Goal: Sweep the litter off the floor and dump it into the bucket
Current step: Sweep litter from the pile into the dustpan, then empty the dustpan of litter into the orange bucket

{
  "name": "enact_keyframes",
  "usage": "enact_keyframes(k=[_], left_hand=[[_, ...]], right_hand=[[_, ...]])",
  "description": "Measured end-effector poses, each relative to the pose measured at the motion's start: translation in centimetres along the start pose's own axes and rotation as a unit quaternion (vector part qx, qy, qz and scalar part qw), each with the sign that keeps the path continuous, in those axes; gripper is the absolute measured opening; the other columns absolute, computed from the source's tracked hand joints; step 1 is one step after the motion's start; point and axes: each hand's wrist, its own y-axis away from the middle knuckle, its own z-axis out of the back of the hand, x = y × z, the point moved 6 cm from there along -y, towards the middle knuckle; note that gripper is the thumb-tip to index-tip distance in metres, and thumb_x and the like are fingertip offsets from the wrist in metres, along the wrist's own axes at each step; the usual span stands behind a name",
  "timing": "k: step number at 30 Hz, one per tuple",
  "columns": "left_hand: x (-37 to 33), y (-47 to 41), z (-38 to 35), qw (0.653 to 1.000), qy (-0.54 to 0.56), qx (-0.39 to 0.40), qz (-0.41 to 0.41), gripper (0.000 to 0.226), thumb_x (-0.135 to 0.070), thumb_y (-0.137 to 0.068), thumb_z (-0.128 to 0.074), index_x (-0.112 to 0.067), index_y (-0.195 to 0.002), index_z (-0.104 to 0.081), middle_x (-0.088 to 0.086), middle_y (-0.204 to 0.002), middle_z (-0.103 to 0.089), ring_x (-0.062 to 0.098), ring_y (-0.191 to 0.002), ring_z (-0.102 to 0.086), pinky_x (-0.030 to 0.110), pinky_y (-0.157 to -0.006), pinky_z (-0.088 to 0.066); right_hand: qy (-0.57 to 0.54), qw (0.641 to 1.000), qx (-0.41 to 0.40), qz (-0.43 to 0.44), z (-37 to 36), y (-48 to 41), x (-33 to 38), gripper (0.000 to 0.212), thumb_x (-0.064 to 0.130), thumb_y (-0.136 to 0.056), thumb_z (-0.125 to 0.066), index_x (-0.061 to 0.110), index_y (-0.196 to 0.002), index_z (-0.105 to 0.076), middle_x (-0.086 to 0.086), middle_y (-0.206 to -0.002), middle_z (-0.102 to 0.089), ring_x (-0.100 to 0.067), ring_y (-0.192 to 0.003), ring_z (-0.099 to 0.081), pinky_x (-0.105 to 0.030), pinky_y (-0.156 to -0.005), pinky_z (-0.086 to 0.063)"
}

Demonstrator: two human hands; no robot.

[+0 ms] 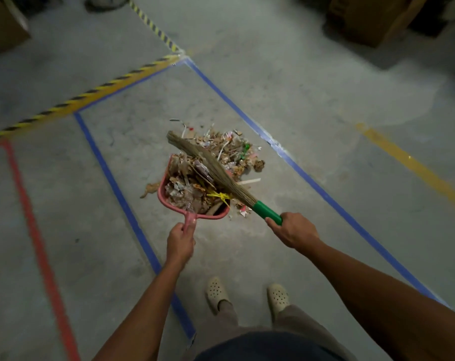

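Now grips broom (pixel 221 178) in right hand (pixel 291 229), slanting away leftward over pan (pixel 161 188); holds pan handle in left hand (pixel 180 242), litter (pixel 237 152) just beyond its mouth.

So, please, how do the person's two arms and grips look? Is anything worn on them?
The left arm and the right arm are bare along all of their visible length, with no sleeve, watch or band. The left grip and the right grip are bare hands without gloves, and no ring is visible. There are no markings or cables.
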Motion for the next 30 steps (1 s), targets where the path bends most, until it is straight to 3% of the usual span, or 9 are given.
enact_keyframes(k=[10,15,23,26,30], left_hand=[[0.8,7.6,-1.5,0.99,0.065,-0.122,0.027,0.051,-0.063,-0.093,-0.055,-0.016,-0.077,-0.047,0.005,-0.057,-0.048,0.015,-0.042,-0.041,0.029,-0.042,-0.033],[2.4,12.7,0.1,0.978,0.101,-0.179,0.037,0.058,-0.07,-0.089,-0.056,-0.015,-0.073,-0.045,0.005,-0.056,-0.045,0.014,-0.041,-0.041,0.029,-0.042,-0.034],[8.5,22.3,6.0,0.95,0.111,-0.283,0.068,0.06,-0.071,-0.089,-0.052,-0.016,-0.067,-0.044,0.005,-0.053,-0.049,0.018,-0.043,-0.044,0.033,-0.045,-0.036],[12.3,26.3,8.9,0.935,0.137,-0.316,0.089,0.058,-0.067,-0.093,-0.051,-0.012,-0.072,-0.045,0.008,-0.055,-0.049,0.015,-0.039,-0.043,0.029,-0.039,-0.035],[17.8,32.8,13.4,0.913,0.171,-0.356,0.1,0.054,-0.06,-0.096,-0.052,-0.012,-0.075,-0.044,0.007,-0.054,-0.046,0.014,-0.036,-0.04,0.026,-0.036,-0.033]], right_hand=[[0.026,0.991,-0.01,0.132,2.8,0.3,-1.7,0.061,0.073,-0.095,-0.039,0.02,-0.099,-0.067,0.002,-0.072,-0.061,-0.014,-0.062,-0.061,-0.03,-0.055,-0.052],[0.058,0.977,-0.007,0.204,2.5,1.9,-0.7,0.058,0.069,-0.097,-0.039,0.018,-0.099,-0.066,0.003,-0.07,-0.057,-0.012,-0.059,-0.056,-0.026,-0.047,-0.037],[0.095,0.945,0.011,0.313,-1.5,7.8,5.7,0.058,0.069,-0.097,-0.039,0.018,-0.105,-0.066,0.003,-0.071,-0.058,-0.012,-0.061,-0.058,-0.028,-0.051,-0.048],[0.116,0.93,0.028,0.347,-3.9,11.9,9.3,0.059,0.07,-0.097,-0.038,0.019,-0.103,-0.066,0.002,-0.072,-0.06,-0.013,-0.062,-0.06,-0.032,-0.058,-0.057],[0.143,0.909,0.038,0.39,-7.7,18.7,14.2,0.054,0.069,-0.097,-0.04,0.021,-0.104,-0.064,0.002,-0.072,-0.059,-0.013,-0.061,-0.059,-0.029,-0.051,-0.051]])
